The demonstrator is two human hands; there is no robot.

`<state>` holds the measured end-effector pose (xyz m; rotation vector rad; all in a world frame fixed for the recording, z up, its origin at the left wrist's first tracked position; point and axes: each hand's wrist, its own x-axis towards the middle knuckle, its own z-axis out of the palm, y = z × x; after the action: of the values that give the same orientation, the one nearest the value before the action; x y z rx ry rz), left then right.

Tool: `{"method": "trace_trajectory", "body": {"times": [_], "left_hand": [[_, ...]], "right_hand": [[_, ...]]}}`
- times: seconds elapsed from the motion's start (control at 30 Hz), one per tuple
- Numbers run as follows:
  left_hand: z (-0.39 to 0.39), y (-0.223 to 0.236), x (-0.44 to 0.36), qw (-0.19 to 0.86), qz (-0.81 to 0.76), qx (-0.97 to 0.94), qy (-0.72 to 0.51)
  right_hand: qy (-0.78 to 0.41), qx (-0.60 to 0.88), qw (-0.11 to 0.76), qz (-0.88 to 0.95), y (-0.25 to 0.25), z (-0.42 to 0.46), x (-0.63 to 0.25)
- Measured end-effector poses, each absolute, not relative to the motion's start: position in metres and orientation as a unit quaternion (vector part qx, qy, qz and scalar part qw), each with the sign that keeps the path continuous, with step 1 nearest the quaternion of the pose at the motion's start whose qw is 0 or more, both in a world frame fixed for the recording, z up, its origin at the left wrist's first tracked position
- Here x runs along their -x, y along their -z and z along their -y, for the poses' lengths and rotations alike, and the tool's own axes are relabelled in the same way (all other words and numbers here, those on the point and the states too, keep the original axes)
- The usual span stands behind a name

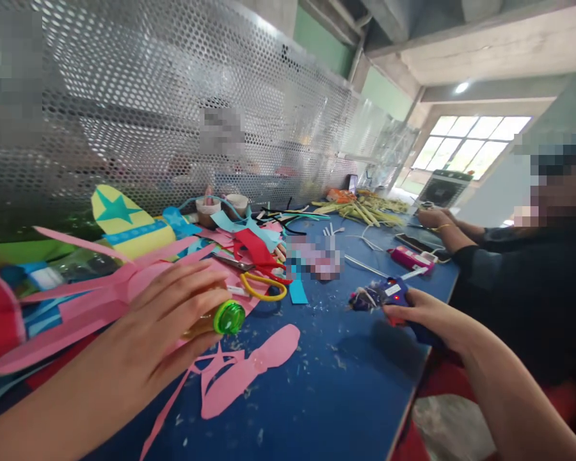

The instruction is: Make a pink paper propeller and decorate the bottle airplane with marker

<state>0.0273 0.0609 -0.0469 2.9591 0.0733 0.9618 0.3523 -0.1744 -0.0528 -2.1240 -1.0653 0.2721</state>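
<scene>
Head camera shows us a small bottle (201,325) with a green cap (230,317), lying sideways above the left part of the blue table (338,371), cap towards the right. The left hand (180,306) is bent over it, its fingers close together and gripping the body, so most of the bottle is hidden; whether it touches the papers below, we cannot tell. The right hand (429,315) is closed around the handle of a dark blue glue gun (394,292), which has a small red light and points to the left, near the table edge. Just beside the bottle we find a pink paper cut-out (254,365) with rounded ends. Behind the cap are scissors (244,265) with a yellow handle loop, among many coloured papers. Farther left stands a yellow paper shape (129,221) bearing a blue-green star. Beyond the glue gun we notice a magenta device (411,259) and pale plant-like strips (365,208). At right, another person (518,282) works with both hands, and a perforated metal panel (173,121) rises behind the table.
</scene>
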Motion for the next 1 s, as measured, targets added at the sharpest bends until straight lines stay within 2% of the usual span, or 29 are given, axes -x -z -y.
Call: {"method": "trace_trajectory", "body": {"times": [0.1,0.17,0.27,0.4,0.43,0.47,0.5,0.6,0.7,1.0], "left_hand": [[-0.06,0.046,-0.028,0.02,-0.033,-0.949,-0.312],[-0.057,0.044,-0.028,0.022,-0.038,-0.949,-0.313],[-0.052,0.041,-0.03,0.036,-0.058,-0.949,-0.307],[-0.045,0.035,-0.03,0.039,-0.043,-0.955,-0.292],[-0.044,0.034,-0.03,0.039,-0.044,-0.956,-0.289],[-0.044,0.034,-0.029,0.039,-0.047,-0.956,-0.287],[-0.043,0.033,-0.029,0.038,-0.047,-0.957,-0.283],[-0.044,0.033,-0.028,0.029,-0.047,-0.961,-0.27],[-0.044,0.034,-0.028,0.022,-0.045,-0.96,-0.275],[-0.048,0.038,-0.029,0.023,-0.035,-0.957,-0.287]], "right_hand": [[-0.248,0.816,0.345,0.392,0.054,0.164,-0.37],[-0.296,0.812,0.286,0.414,0.05,0.157,-0.382],[-0.237,0.832,0.157,0.476,0.045,0.149,-0.398],[-0.176,0.861,0.08,0.47,0.039,0.14,-0.397],[-0.137,0.868,0.074,0.471,0.037,0.138,-0.386],[-0.045,0.871,0.077,0.483,0.035,0.136,-0.372],[-0.026,0.864,0.09,0.495,0.032,0.133,-0.354],[-0.108,0.728,0.169,0.656,0.029,0.122,-0.296],[-0.142,0.611,0.14,0.766,0.035,0.109,-0.259],[-0.144,0.526,0.087,0.833,0.051,0.094,-0.269]]}}
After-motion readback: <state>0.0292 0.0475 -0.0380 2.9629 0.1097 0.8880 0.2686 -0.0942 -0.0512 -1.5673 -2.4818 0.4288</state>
